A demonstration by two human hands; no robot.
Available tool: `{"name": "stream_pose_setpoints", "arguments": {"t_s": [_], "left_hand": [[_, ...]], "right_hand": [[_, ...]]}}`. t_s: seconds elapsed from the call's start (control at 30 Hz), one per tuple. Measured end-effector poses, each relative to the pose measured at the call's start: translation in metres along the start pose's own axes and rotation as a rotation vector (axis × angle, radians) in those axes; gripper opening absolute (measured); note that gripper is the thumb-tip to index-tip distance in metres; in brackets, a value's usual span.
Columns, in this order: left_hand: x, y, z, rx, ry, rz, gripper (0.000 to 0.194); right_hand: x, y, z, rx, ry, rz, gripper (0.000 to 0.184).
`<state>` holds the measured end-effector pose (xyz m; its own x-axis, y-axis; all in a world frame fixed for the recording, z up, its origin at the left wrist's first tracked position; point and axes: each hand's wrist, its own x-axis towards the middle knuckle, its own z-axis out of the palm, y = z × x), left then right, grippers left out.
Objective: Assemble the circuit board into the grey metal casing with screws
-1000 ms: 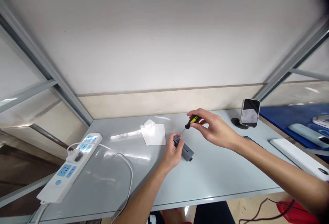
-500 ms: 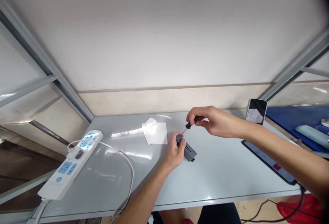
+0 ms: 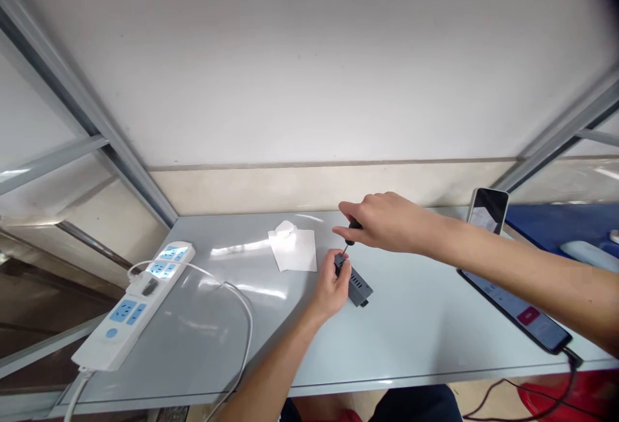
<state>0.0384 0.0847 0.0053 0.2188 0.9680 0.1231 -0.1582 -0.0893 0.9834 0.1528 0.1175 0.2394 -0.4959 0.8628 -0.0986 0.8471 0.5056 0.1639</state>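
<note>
A small dark grey box with slots (image 3: 356, 284) lies on the pale table (image 3: 416, 331), near its middle. My left hand (image 3: 331, 288) is closed round the box's left end and holds it down. Just above, my right hand (image 3: 382, 222) is closed over the black handle of a small screwdriver (image 3: 349, 239). The thin shaft slants down and its tip meets the top of the box at the left end. Most of the handle is hidden under my fingers.
A white folded paper with a small white lump (image 3: 292, 248) lies behind the box. A white and blue power strip (image 3: 135, 304) with a white cable (image 3: 242, 319) sits at the left. A phone on a stand (image 3: 487, 210) and a flat phone (image 3: 518, 311) are at the right.
My right hand has rolled over the screwdriver handle, hiding its yellow part, and shifted slightly left. The left hand keeps hold of the box. The view has drifted, showing the flat phone.
</note>
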Motion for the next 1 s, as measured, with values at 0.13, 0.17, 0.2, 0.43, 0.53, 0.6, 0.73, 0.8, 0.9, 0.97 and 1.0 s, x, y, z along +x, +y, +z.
{"name": "stream_pose_setpoints", "arguments": {"t_s": [0.13,0.17,0.2,0.43,0.53,0.6,0.73,0.8,0.9,0.97,1.0], "left_hand": [[0.001,0.000,0.000,0.004,0.003,0.025,0.041],[0.001,0.000,0.000,0.006,0.006,0.030,0.041],[0.002,0.000,0.000,0.010,0.007,0.034,0.040],[0.002,0.001,-0.001,0.043,0.014,0.026,0.036],[0.002,0.003,-0.001,0.061,0.016,0.050,0.036],[0.002,0.004,-0.001,0.065,0.018,0.061,0.036],[0.003,0.004,-0.001,0.044,0.010,0.036,0.037],[0.003,0.003,-0.001,0.033,0.008,0.027,0.037],[0.004,0.003,-0.001,0.039,0.010,0.032,0.036],[0.004,0.003,0.000,0.051,0.018,0.048,0.036],[0.004,0.003,0.000,0.060,0.019,0.056,0.036]], "right_hand": [[-0.002,0.006,-0.004,0.070,-0.010,0.046,0.059],[-0.003,0.010,-0.007,0.167,-0.043,0.034,0.058],[-0.004,0.014,-0.009,0.259,-0.092,0.035,0.057],[-0.002,0.028,0.006,0.214,-0.059,-0.104,0.048],[-0.005,0.021,0.007,0.093,-0.033,-0.100,0.052],[-0.009,0.016,0.000,0.134,-0.065,-0.106,0.043],[-0.013,0.014,-0.010,0.281,-0.172,-0.147,0.028],[-0.010,0.017,-0.006,0.223,-0.145,-0.183,0.027],[-0.005,0.020,0.002,0.069,-0.092,-0.215,0.041],[-0.004,0.018,0.003,0.027,-0.111,-0.207,0.048],[-0.005,0.017,0.001,0.035,-0.125,-0.194,0.048]]}}
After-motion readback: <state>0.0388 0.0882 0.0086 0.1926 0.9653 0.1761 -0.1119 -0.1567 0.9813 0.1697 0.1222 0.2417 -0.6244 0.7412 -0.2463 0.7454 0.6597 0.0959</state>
